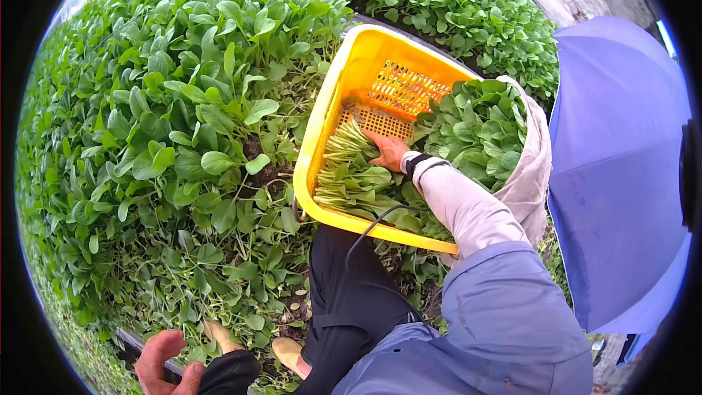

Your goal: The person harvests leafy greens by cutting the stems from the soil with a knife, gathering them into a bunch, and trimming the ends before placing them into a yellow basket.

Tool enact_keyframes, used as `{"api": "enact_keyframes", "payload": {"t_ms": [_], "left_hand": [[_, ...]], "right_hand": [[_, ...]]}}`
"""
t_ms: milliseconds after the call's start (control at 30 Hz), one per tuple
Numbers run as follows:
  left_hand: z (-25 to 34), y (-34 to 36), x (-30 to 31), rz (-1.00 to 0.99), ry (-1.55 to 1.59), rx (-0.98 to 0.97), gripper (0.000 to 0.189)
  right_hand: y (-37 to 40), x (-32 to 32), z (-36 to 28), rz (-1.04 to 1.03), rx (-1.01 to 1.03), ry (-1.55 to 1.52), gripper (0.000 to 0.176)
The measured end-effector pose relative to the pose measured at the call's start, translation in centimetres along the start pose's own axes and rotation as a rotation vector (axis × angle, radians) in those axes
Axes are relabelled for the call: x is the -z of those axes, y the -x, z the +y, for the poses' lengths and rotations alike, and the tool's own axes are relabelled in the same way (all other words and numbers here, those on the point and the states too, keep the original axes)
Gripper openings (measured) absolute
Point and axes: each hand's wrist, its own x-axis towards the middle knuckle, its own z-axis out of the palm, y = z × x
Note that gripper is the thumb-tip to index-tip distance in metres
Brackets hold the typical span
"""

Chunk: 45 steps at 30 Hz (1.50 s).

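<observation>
My right hand (389, 151) reaches into a yellow plastic basket (314, 201) and grips leafy greens (349, 168) near their pale cut stems. These greens lie stacked along the basket's near left side, stems pointing left. Part of the fingers is hidden among them. More greens (475, 128) fill the basket's right side, leaves up, beside a pale cloth (536, 150) draped over the rim. At the lower left, my left hand (164, 366) is held low with thumb and fingers apart and nothing visible in it.
Dense rows of growing greens (168, 117) cover the left, and another patch (446, 11) grows behind the basket. A blue-purple umbrella (621, 168) stands close on the right. A thin dark cord (373, 227) crosses the basket's front rim. My feet stand among low plants.
</observation>
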Motion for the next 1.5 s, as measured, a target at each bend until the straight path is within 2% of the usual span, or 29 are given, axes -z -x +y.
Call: {"api": "enact_keyframes", "payload": {"t_ms": [67,300,367,400,433,467,500,567,633,667,733,800,833,867,933,1000,1033,1100,1167,1267,1333,1400,1467,1500], "left_hand": [[2.7,0.0,0.6,-0.101,-0.102,-0.039,0.048],[4.1,1.1,0.9,-0.112,-0.142,0.044,0.05],[4.2,1.4,0.7,-0.116,-0.192,-0.028,0.04],[3.5,1.7,0.4,-0.083,-0.19,-0.016,0.04],[2.4,2.1,0.1,-0.037,-0.18,-0.058,0.047],[1.6,2.7,-0.1,0.024,-0.169,-0.104,0.055],[1.7,3.0,0.0,0.073,-0.172,-0.08,0.055],[2.6,3.6,0.7,0.077,-0.253,-0.113,0.054],[3.7,5.0,1.1,0.159,-0.271,-0.1,0.055],[4.1,5.7,1.2,0.195,-0.291,-0.112,0.056],[4.2,6.9,1.4,0.338,-0.084,-0.168,0.068],[4.9,8.3,1.7,0.664,0.017,-0.353,0.088],[5.9,9.2,2.1,0.822,0.03,-0.418,0.111],[7.7,10.1,2.9,0.989,-0.028,-0.501,0.122],[8.5,11.9,6.6,1.137,-0.29,-0.736,0.128],[11.3,12.3,10.4,1.232,-0.397,-0.877,0.127],[12.0,12.3,11.8,1.235,-0.415,-0.895,0.127],[13.3,11.8,14.6,1.231,-0.465,-0.917,0.127],[13.9,11.5,16.0,1.254,-0.481,-0.941,0.127],[13.3,12.7,15.4,1.339,-0.463,-0.977,0.126],[12.9,13.5,14.3,1.353,-0.434,-1.018,0.126],[11.2,14.2,11.5,1.347,-0.36,-1.031,0.126],[8.8,16.3,7.7,1.355,-0.27,-1.049,0.126],[7.7,17.4,6.3,1.36,-0.226,-1.063,0.125]], "right_hand": [[0.2,-0.4,-0.4,-0.081,0.042,-0.02,0.094],[-1.1,-1.8,-0.4,-0.218,0.163,0.004,0.097],[-1.2,-2.6,-0.1,-0.205,0.175,0.015,0.096],[-1.6,-2.8,0.2,-0.204,0.176,0.019,0.096],[-1.9,-2.9,0.6,-0.228,0.172,0.036,0.093],[-1.3,-1.1,-1.7,-0.265,0.135,0.104,0.093],[-1.6,-0.7,-2.0,-0.25,0.183,0.195,0.092],[-2.3,1.4,-3.5,-0.363,0.091,0.424,0.086],[-2.7,2.7,-3.9,-0.369,0.09,0.561,0.082],[-2.1,4.0,-5.2,-0.346,0.057,0.557,0.078],[-0.9,5.1,-6.4,-0.105,-0.007,0.545,0.073],[-1.1,6.0,-6.5,0.108,-0.184,0.351,0.065],[-1.2,5.8,-6.2,0.332,-0.195,0.27,0.05],[-1.6,6.3,-5.9,0.423,-0.271,0.21,0.042],[-2.5,6.5,-4.3,0.58,-0.123,0.035,0.037],[0.5,8.6,-9.6,0.387,-0.193,-0.381,0.036],[3.1,9.3,-13.4,0.359,-0.17,-0.54,0.037],[7.6,9.3,-17.9,0.246,-0.121,-0.635,0.039],[10.2,9.8,-19.5,0.278,0.011,-0.62,0.039],[13.1,8.5,-19.8,0.375,0.013,-0.546,0.031],[14.4,7.3,-18.5,0.363,0.044,-0.51,0.033],[17.5,5.5,-17.5,0.292,0.003,-0.461,0.032],[15.5,5.3,-15.0,0.369,0.124,-0.188,0.034],[15.9,5.2,-15.5,0.368,0.129,-0.156,0.035]]}}
